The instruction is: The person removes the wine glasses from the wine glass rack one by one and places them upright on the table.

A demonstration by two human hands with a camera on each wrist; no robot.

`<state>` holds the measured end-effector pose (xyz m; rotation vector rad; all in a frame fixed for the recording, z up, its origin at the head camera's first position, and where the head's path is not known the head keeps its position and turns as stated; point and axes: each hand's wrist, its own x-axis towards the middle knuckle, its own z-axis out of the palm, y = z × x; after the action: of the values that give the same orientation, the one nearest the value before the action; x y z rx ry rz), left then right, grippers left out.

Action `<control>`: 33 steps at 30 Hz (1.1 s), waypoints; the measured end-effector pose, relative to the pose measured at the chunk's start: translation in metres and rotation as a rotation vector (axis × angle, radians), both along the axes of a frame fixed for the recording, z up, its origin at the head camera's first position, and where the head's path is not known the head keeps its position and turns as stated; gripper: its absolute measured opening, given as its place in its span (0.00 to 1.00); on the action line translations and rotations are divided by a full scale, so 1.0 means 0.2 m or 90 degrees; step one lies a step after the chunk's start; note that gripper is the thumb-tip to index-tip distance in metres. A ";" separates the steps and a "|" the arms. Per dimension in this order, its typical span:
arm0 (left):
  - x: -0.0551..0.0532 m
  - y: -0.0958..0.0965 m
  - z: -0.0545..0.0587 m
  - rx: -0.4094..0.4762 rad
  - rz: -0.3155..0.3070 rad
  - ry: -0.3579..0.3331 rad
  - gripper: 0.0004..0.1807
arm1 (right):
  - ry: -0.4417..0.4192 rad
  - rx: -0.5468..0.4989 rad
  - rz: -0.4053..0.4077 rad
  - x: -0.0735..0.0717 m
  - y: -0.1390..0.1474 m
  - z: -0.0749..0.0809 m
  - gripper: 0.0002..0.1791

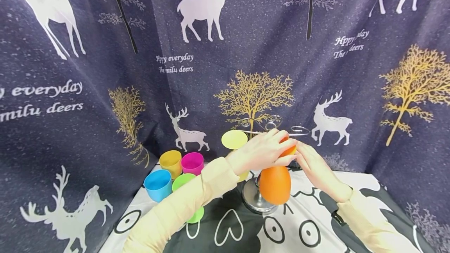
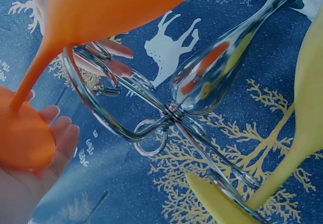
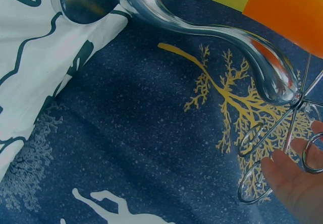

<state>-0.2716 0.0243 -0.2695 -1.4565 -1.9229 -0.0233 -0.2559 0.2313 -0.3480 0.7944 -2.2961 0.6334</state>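
My left hand [image 1: 268, 147] grips the foot of an orange goblet [image 1: 275, 184] that hangs bowl-down. In the left wrist view its stem lies inside a curved wire hook of a chrome glass rack [image 2: 174, 114], and my left fingers [image 2: 63, 141] curl round the foot's edge. From the right, my right hand [image 1: 314, 167] holds the rack's wire. The right wrist view has its fingers [image 3: 282, 168] around one looped wire end. A yellow goblet [image 2: 308, 93] hangs upside down on another arm of the rack, partly behind my left arm in the head view.
On the table's left stand a yellow goblet [image 1: 170, 161], a magenta one [image 1: 192, 163], a blue one [image 1: 158, 186] and a green one [image 1: 181, 180], the green partly behind my left sleeve. The rack's round base [image 1: 251, 194] rests on the patterned cloth. A dark printed curtain [image 1: 225, 69] hangs behind.
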 end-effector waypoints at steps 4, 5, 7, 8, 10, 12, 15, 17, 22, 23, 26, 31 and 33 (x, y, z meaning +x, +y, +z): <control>0.01 -0.03 -0.02 0.011 -0.019 -0.012 0.19 | -0.015 0.002 -0.002 0.00 0.00 0.00 0.18; 0.01 -0.03 -0.02 0.011 -0.021 -0.019 0.19 | -0.026 0.002 -0.007 0.00 -0.01 0.01 0.18; 0.02 -0.05 -0.03 0.010 -0.017 -0.031 0.20 | -0.051 -0.001 -0.016 0.00 -0.01 0.01 0.19; 0.02 -0.06 -0.03 0.011 -0.014 -0.038 0.21 | -0.065 -0.004 -0.021 0.00 -0.01 0.01 0.19; 0.04 -0.07 -0.04 0.014 -0.004 -0.044 0.22 | -0.085 -0.006 -0.028 0.00 -0.01 0.01 0.20; 0.05 -0.09 -0.05 0.018 0.001 -0.049 0.22 | -0.091 -0.006 -0.029 0.00 -0.01 0.01 0.20; 0.05 -0.11 -0.08 0.031 -0.005 -0.068 0.20 | -0.095 -0.006 -0.028 0.00 -0.01 0.01 0.19; 0.05 -0.13 -0.09 0.044 -0.012 -0.081 0.19 | -0.097 -0.010 -0.027 0.00 -0.01 0.01 0.19; 0.05 -0.18 -0.13 0.075 -0.020 -0.093 0.19 | -0.104 -0.012 -0.028 0.00 -0.01 0.01 0.19; 0.05 -0.19 -0.13 0.081 -0.023 -0.095 0.19 | -0.104 -0.012 -0.028 0.00 -0.01 0.01 0.19; 0.05 -0.22 -0.15 0.100 -0.029 -0.102 0.19 | -0.104 -0.012 -0.031 0.00 -0.01 0.01 0.19; 0.07 -0.28 -0.18 0.139 -0.027 -0.116 0.20 | -0.099 -0.011 -0.032 0.00 -0.01 0.00 0.19; 0.07 -0.30 -0.20 0.154 -0.027 -0.131 0.20 | -0.098 -0.011 -0.030 0.00 -0.01 0.01 0.19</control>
<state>-0.2575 -0.0363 -0.3086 -1.3730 -1.9722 -0.4259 -0.2560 0.2297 -0.3467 0.7023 -2.4371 0.7129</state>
